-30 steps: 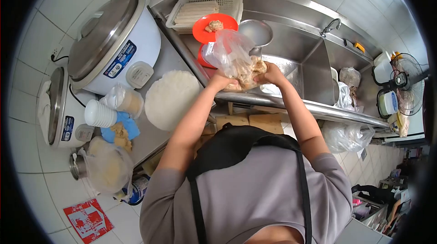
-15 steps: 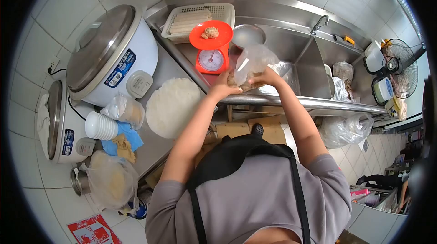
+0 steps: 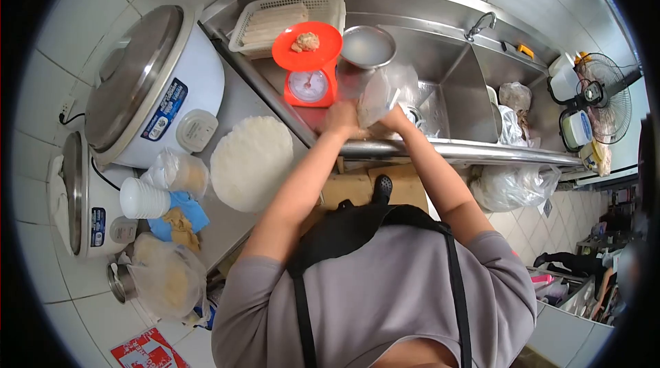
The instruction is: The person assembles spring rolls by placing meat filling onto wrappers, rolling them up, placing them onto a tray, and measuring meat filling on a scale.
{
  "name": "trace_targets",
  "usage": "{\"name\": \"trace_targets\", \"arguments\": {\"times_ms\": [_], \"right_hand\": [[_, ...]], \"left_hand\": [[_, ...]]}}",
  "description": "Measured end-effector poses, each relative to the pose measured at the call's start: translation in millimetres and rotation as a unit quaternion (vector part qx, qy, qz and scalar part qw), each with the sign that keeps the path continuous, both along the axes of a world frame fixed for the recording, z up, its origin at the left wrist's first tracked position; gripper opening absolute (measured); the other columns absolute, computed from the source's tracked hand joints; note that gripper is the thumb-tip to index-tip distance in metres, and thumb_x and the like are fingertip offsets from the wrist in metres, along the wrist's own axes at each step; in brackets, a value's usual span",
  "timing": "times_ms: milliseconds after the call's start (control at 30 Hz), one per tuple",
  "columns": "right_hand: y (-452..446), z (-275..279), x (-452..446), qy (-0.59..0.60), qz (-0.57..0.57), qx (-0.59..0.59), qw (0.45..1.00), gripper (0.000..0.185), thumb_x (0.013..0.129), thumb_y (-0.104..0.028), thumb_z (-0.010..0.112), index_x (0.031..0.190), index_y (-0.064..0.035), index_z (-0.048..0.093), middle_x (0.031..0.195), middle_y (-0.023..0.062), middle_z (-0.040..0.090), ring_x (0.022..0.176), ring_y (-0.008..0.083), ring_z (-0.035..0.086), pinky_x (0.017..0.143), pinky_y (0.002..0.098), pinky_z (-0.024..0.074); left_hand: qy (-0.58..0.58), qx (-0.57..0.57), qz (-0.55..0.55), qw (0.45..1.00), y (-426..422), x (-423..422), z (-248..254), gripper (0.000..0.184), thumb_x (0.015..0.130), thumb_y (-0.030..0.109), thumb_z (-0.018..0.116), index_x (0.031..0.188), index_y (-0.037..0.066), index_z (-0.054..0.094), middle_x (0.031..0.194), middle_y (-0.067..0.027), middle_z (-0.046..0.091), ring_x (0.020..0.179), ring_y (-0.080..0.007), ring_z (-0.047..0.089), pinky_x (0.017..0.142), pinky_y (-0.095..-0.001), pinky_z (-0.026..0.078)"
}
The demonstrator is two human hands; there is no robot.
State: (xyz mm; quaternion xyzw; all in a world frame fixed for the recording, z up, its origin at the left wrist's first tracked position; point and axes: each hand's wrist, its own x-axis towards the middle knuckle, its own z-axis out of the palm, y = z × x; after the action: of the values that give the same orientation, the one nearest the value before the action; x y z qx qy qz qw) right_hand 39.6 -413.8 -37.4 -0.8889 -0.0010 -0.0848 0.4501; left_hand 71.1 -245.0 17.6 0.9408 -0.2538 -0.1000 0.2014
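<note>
Over the sink's front edge, my left hand [image 3: 342, 120] and my right hand [image 3: 393, 121] close on a clear plastic bag [image 3: 381, 95] from either side. The bag bulges upward between them. Motion blurs my fingers, and the bag's lower part is largely hidden. Just beyond my left hand stands an orange kitchen scale [image 3: 309, 87]. A lump of pale, pinkish filling [image 3: 305, 41] rests on its round orange pan [image 3: 285, 56]. A metal bowl of cloudy liquid [image 3: 369, 46] sits behind the bag.
A white basket [image 3: 335, 5] holds several pale rolls behind the scale. Round wrapper sheets [image 3: 251, 164] lie on the left counter beside a large rice cooker [image 3: 161, 86] and stacked white cups [image 3: 144, 198]. A tap [image 3: 481, 26] and a fan [image 3: 603, 98] are at the right.
Both hands have come slightly lower and closer together with the plastic bag. The whole view has shifted a little. The filling remains on the scale.
</note>
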Motion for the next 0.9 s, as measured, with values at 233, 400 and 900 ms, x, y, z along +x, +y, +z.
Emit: {"name": "trace_targets", "arguments": {"times_ms": [233,400,900], "right_hand": [[-8,57,-39,0.062,0.092,0.128,0.986,0.067,0.056,-0.016,0.083,0.115,0.0012,0.053,0.103,0.0104,0.063,0.098,0.0229,0.057,0.089,0.0325,0.0421],[-3,58,-19,0.146,0.121,-0.068,0.979,0.067,0.047,-0.019,0.084,0.108,-0.0046,0.059,0.102,0.0112,0.064,0.096,0.0248,0.058,0.086,0.0327,0.0439],[15,20,21,0.127,-0.037,-0.271,0.953,0.041,0.049,-0.026,0.078,0.084,-0.0059,0.068,0.083,0.0157,0.065,0.080,0.0335,0.062,0.070,0.0382,0.0509]], "left_hand": [[0.065,-0.174,-0.124,0.975,20,47,-43,0.051,0.061,0.023,0.074,0.106,0.005,0.059,0.104,-0.0191,0.062,0.097,-0.0365,0.058,0.084,-0.0414,0.047],[0.056,-0.263,-0.143,0.952,42,27,-35,0.059,0.054,0.026,0.078,0.105,0.004,0.057,0.106,-0.0193,0.061,0.099,-0.0338,0.057,0.086,-0.0399,0.045],[0.054,-0.048,-0.044,0.996,33,40,-33,0.043,0.055,0.026,0.075,0.091,0.006,0.065,0.088,-0.0189,0.064,0.086,-0.0342,0.062,0.077,-0.0416,0.049]]}}
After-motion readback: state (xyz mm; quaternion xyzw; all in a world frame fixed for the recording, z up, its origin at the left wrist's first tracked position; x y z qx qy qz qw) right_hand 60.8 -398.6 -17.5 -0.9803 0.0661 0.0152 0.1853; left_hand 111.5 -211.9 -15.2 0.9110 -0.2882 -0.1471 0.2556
